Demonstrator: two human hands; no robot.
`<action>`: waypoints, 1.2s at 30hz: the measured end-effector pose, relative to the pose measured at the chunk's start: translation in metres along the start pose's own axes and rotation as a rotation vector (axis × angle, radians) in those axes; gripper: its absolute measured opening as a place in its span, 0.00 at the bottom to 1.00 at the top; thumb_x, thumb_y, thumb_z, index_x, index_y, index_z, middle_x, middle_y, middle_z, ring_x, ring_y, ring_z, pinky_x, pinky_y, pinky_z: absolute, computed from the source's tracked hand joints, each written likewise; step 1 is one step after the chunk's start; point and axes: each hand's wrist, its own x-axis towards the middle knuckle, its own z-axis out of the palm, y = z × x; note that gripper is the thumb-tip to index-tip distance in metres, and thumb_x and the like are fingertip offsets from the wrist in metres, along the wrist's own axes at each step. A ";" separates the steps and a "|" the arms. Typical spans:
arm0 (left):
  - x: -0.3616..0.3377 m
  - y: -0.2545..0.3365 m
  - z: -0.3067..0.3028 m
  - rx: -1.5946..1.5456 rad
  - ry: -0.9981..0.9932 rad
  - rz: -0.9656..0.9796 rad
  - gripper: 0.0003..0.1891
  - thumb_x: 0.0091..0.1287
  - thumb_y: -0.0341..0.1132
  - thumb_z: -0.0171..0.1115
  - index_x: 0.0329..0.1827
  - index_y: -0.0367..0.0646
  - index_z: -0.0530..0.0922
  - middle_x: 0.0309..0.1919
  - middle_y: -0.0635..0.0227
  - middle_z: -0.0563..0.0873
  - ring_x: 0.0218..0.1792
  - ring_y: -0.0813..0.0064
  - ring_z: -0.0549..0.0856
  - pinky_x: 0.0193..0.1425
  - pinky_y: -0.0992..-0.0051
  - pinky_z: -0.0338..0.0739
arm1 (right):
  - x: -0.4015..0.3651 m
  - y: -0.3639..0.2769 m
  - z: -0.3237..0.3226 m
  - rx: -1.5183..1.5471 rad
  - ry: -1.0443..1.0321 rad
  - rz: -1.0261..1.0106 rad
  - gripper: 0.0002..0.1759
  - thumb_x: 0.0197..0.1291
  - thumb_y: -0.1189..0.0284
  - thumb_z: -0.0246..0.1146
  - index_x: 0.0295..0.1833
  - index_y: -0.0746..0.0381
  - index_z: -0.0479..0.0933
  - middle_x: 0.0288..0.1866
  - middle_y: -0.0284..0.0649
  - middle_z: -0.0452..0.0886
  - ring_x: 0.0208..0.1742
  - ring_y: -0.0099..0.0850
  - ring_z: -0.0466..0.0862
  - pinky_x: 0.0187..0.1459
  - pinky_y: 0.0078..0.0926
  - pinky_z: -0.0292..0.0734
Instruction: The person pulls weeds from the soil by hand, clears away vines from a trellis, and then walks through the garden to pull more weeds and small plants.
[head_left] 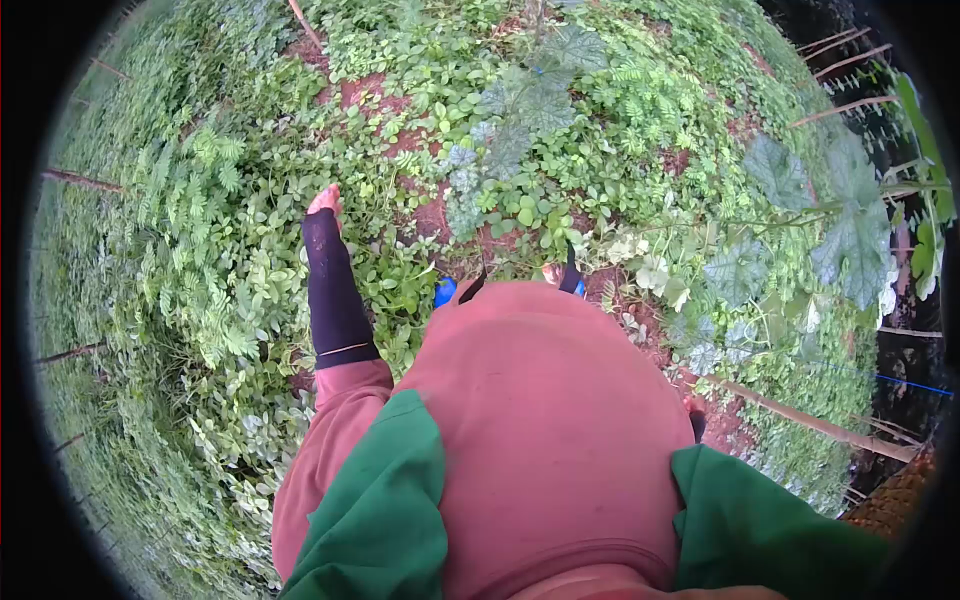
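Observation:
My left hand (325, 200) is stretched out over the low green plants (250, 270) on the left, with a dark sleeve cover (335, 280) reaching to its wrist. It looks open, with nothing visible in it, though the fingers are small and partly hidden. Beside my body on the right, only a bit of my right hand (693, 404) shows, above a dark cuff; its fingers are hidden. My pink top (560, 400) fills the lower middle, with green cloth (385, 500) hanging at both sides. Bits of blue footwear (445, 292) show beyond it.
Broad-leaved vines (850, 220) climb at the right, near a slanting wooden pole (800, 412) and a blue string (910, 384). Thin sticks (80, 181) stand along the left. Reddish soil (432, 215) shows between the plants. A leafy vine (530, 110) stands ahead.

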 end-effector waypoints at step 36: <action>-0.185 -0.052 -0.232 -0.384 0.624 -0.571 0.22 0.66 0.48 0.50 0.61 0.52 0.66 0.54 0.71 0.76 0.53 0.69 0.75 0.55 0.66 0.67 | 0.006 0.162 0.282 -0.984 -0.555 0.172 0.19 0.58 0.59 0.59 0.51 0.53 0.67 0.36 0.35 0.76 0.31 0.29 0.77 0.30 0.27 0.74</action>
